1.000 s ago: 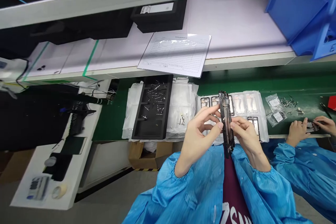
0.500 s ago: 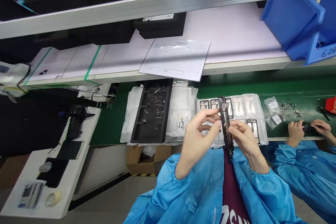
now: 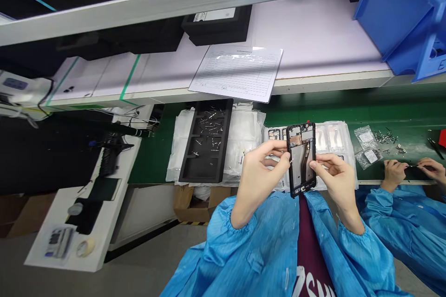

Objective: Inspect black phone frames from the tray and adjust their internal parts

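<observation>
A phone frame [image 3: 297,164] with black edges and an open inner side faces me, upright between both hands. My left hand [image 3: 262,171] pinches its left edge with thumb and fingers. On the opposite edge my right hand [image 3: 336,178] is closed, its thumb near the inner face. Behind the phone frame lies a clear plastic tray [image 3: 349,148] holding more phone frames, partly hidden by my hands. Left of it, a black foam tray [image 3: 200,170] with several small metal parts rests on white plastic-wrapped trays [image 3: 244,132].
A co-worker's hands [image 3: 395,174] hold a dark part at the right. Near them lie small bags [image 3: 368,158] and loose metal parts [image 3: 385,137]. Above the green bench runs a shelf with a paper form [image 3: 239,72] and a blue bin [image 3: 400,23]. A cardboard box [image 3: 191,211] stands below.
The phone frame has turned from edge-on so that its inner side now faces me. Both hands still grip its edges. The whole view has shifted slightly.
</observation>
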The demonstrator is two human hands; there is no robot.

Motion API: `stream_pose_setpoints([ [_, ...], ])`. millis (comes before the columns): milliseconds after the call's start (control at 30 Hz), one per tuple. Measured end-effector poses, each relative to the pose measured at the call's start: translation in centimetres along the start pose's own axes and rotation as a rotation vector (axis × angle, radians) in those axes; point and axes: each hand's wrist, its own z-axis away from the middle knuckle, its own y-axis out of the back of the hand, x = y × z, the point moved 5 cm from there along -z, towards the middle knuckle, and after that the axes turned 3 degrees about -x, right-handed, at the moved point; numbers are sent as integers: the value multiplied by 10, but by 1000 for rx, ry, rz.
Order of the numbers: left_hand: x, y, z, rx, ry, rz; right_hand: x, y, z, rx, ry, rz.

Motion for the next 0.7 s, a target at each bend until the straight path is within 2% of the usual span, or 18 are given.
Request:
stream_pose_setpoints([
  [200,-6,-2,-2,33,5,8,-17,3,11,102,161,179],
  [367,-7,-5,-3,72,-28,9,-33,-2,22,153,400,377],
  [500,-10,-9,-5,94,-90,-22,-43,-10,26,181,598,466],
  [700,-20,-18,-10,189,-207,-127,-48,-22,29,217,760,588],
])
